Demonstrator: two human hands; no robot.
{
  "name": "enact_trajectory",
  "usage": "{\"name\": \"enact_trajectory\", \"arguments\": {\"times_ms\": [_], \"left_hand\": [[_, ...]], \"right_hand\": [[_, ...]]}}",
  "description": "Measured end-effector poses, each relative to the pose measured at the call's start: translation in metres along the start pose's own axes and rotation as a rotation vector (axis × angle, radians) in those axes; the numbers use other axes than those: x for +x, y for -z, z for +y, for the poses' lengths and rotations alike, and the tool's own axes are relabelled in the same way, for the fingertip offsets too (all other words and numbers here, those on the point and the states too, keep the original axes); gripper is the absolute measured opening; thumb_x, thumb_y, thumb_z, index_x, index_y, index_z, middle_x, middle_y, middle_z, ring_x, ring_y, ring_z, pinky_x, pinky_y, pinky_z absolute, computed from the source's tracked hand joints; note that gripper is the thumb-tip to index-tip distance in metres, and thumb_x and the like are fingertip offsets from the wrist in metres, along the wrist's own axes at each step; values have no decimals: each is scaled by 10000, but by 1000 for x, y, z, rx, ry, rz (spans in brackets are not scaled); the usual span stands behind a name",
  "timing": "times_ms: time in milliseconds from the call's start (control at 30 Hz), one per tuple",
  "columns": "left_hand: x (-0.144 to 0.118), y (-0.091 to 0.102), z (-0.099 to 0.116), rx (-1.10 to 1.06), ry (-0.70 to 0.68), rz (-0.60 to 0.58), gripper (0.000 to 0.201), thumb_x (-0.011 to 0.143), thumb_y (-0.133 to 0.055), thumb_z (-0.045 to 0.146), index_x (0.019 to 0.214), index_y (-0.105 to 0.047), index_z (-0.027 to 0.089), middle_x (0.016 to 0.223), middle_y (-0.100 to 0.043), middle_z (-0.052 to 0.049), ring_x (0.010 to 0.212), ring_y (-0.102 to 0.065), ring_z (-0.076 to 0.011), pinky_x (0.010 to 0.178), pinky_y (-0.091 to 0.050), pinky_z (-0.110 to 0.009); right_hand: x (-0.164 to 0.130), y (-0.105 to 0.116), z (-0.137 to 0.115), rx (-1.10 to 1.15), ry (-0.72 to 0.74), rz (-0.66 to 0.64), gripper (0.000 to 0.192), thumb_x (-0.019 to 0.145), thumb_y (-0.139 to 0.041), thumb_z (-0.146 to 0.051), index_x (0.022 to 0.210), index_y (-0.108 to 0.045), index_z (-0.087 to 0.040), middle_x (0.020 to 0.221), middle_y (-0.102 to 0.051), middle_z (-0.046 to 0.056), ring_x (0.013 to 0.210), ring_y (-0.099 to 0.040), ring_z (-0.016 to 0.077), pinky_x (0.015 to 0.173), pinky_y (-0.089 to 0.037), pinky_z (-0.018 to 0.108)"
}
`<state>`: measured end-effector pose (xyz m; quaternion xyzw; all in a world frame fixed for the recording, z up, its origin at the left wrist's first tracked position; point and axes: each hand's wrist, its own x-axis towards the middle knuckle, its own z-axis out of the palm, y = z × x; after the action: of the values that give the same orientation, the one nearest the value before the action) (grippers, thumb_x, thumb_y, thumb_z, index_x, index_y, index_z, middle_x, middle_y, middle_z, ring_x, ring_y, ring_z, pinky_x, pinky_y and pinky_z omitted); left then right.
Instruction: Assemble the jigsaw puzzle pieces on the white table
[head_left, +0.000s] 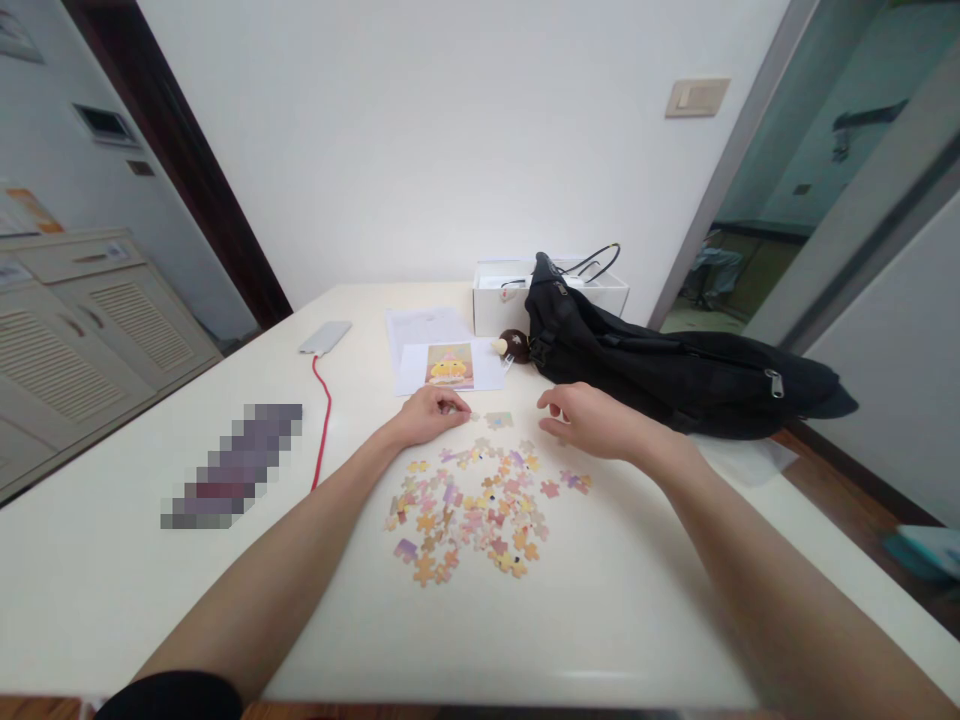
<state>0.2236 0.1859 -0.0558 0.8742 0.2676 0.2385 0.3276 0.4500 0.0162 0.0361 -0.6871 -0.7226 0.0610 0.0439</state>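
A loose spread of jigsaw puzzle pieces (pixel 472 515) in yellow, pink, orange and purple lies on the white table. Beyond it, a small joined section of pale pieces (pixel 499 420) with a blue patch sits between my two hands. My left hand (pixel 427 416) is closed at the left of that section, its fingertips pinching a pale puzzle piece at the table surface. To the right, my right hand (pixel 581 418) hovers low with thumb and fingers apart, holding nothing visible. Stray puzzle pieces (pixel 576 482) lie below it.
A picture card (pixel 450 366) rests on white papers (pixel 420 328) beyond the hands. A black bag (pixel 660 370) with a round brown charm (pixel 514 346) lies at right, before a white box (pixel 495 310). At left are a white power bank (pixel 325 337), a red cable (pixel 324 420) and a blurred-out object (pixel 236 465).
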Motion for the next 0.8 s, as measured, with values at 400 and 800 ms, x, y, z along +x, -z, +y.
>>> {"name": "enact_trajectory", "arguments": {"times_ms": [400, 800], "left_hand": [[-1, 0, 6, 15, 36, 55, 188, 702, -615, 188, 818, -761, 162, 785, -662, -22, 682, -521, -133, 636, -395, -249], [-2, 0, 8, 50, -17, 54, 150, 682, -651, 196, 783, -759, 174, 790, -642, -15, 705, -521, -132, 666, -395, -254]], "right_hand": [[0, -4, 4, -19, -38, -59, 335, 890, -559, -290, 1176, -655, -144, 1104, -689, 150, 914, -664, 246, 758, -479, 290], [-1, -4, -4, -44, -16, -90, 346, 880, -573, -246, 1189, -655, -112, 1114, -699, 164, 983, -667, 272, 817, -485, 310]]}}
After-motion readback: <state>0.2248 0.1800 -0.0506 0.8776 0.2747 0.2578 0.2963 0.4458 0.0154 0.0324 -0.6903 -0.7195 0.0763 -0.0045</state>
